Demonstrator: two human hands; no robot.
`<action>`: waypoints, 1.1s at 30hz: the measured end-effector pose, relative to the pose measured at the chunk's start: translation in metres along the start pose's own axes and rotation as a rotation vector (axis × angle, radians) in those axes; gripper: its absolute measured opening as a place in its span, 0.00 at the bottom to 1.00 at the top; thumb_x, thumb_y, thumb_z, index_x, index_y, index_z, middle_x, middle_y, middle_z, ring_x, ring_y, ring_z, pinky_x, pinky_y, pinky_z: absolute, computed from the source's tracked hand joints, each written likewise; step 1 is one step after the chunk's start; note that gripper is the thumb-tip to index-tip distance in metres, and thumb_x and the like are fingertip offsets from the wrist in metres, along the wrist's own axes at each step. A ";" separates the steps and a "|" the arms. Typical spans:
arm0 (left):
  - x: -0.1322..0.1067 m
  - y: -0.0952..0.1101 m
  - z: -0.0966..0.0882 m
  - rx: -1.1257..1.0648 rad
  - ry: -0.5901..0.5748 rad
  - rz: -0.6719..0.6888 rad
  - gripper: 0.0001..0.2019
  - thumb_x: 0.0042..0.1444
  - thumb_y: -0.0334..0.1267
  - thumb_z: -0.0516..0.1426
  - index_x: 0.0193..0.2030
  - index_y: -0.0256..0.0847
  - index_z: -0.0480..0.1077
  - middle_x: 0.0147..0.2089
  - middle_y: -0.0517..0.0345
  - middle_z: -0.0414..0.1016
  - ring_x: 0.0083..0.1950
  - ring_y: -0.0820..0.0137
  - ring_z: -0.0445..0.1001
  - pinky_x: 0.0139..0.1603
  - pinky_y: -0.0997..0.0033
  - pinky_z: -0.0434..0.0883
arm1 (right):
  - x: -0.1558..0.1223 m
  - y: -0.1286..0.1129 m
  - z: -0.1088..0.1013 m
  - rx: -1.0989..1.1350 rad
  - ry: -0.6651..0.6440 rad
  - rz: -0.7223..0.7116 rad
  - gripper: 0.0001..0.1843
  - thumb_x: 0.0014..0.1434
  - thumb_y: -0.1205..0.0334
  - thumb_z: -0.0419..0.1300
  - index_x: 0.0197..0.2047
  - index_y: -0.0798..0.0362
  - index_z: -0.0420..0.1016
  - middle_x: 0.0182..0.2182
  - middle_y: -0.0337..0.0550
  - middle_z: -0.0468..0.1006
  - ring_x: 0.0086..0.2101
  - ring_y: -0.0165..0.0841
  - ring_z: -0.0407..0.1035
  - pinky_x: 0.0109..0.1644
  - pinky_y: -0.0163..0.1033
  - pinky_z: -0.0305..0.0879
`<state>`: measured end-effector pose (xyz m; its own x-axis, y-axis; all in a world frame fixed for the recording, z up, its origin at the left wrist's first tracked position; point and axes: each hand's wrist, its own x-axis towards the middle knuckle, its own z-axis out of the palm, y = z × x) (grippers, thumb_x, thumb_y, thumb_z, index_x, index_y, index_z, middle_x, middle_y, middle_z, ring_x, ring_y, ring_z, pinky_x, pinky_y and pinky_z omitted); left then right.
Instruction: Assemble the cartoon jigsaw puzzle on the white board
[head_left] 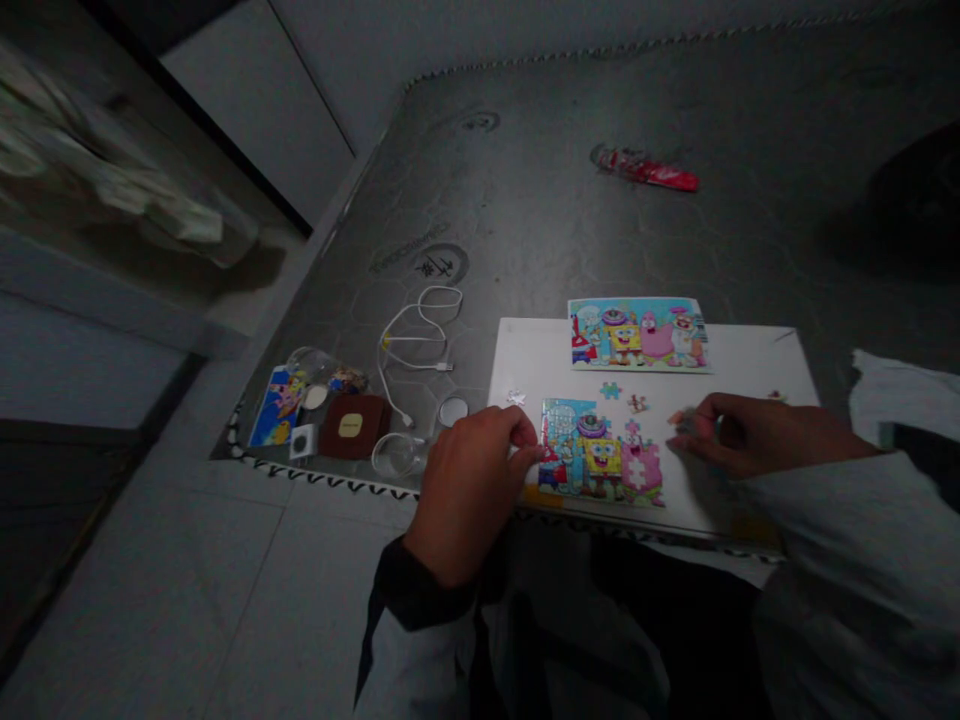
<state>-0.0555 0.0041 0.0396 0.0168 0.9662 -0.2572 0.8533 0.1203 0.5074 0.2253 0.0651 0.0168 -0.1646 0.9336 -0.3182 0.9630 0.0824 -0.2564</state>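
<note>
A partly assembled jigsaw puzzle (600,457) of cartoon figures lies on a white board (525,350); a piece-shaped gap shows in the pink figure. My left hand (474,480) is closed, with thumb and forefinger touching the puzzle's left edge. To the right of the puzzle, my right hand (731,432) pinches a small puzzle piece (684,419) just above the board. A blue loose piece (611,390) and a brownish loose piece (637,403) lie above the puzzle. Behind them rests a picture card (637,335) with the same cartoon scene.
Left of the board are a white cable (405,341), a brown case (352,425), a small white cube (303,441), a clear round container (395,455) and a blue picture packet (277,405). A red wrapper (649,168) lies farther back on the grey covered table (525,220).
</note>
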 end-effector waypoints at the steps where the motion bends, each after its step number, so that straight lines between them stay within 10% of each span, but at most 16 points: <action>1: 0.000 0.002 0.001 -0.021 0.000 0.004 0.05 0.58 0.41 0.63 0.35 0.44 0.74 0.36 0.64 0.80 0.38 0.68 0.76 0.39 0.68 0.64 | 0.001 -0.002 -0.002 0.006 -0.031 0.011 0.13 0.55 0.53 0.63 0.26 0.47 0.64 0.28 0.40 0.79 0.27 0.36 0.72 0.32 0.42 0.60; 15: 0.005 0.050 0.058 -0.291 -0.046 0.137 0.05 0.61 0.36 0.60 0.37 0.46 0.79 0.38 0.64 0.84 0.41 0.70 0.80 0.45 0.69 0.70 | 0.005 -0.011 -0.007 -0.055 -0.218 0.054 0.16 0.52 0.44 0.64 0.28 0.46 0.67 0.25 0.37 0.75 0.26 0.34 0.69 0.28 0.38 0.56; 33: 0.010 0.057 0.058 -0.168 0.007 0.073 0.04 0.58 0.39 0.63 0.36 0.45 0.80 0.37 0.62 0.83 0.38 0.69 0.78 0.40 0.68 0.68 | 0.004 -0.040 -0.002 -0.084 -0.332 0.062 0.09 0.51 0.52 0.67 0.31 0.46 0.73 0.26 0.33 0.78 0.29 0.31 0.70 0.32 0.36 0.56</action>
<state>0.0237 0.0079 0.0182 0.0713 0.9751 -0.2098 0.7507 0.0861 0.6551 0.1861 0.0663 0.0276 -0.1524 0.7744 -0.6140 0.9853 0.0705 -0.1557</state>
